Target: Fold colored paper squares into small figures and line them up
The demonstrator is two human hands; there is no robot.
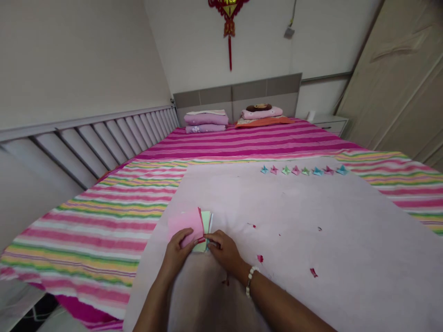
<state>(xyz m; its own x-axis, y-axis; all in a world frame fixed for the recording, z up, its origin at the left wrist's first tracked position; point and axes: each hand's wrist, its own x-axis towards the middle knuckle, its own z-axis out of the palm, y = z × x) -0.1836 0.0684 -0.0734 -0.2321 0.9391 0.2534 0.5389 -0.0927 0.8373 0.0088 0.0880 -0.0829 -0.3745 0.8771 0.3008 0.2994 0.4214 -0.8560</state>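
Observation:
A small stack of coloured paper sheets lies on the pale sheet. Pink paper (pixel 185 222) is on top, with thin red edges (pixel 201 219) along its right side. Light green paper (pixel 206 221) shows beneath, shifted to the right, with some white and blue at its edge. My left hand (pixel 180 249) grips the pink paper from the near side, thumb by the red edge. At the right edge of the stack, my right hand (pixel 223 249) pinches the paper between thumb and forefinger; its exact hold is partly hidden. A beaded bracelet (pixel 251 280) circles my right wrist.
A pale sheet (pixel 294 207) covers part of a striped bed (pixel 104 221). Several small folded paper figures (pixel 305 171) in blue, pink and green stand in a row at its far edge. Red scraps (pixel 313 272) lie scattered to the right. Folded bedding (pixel 206 121) sits by the headboard.

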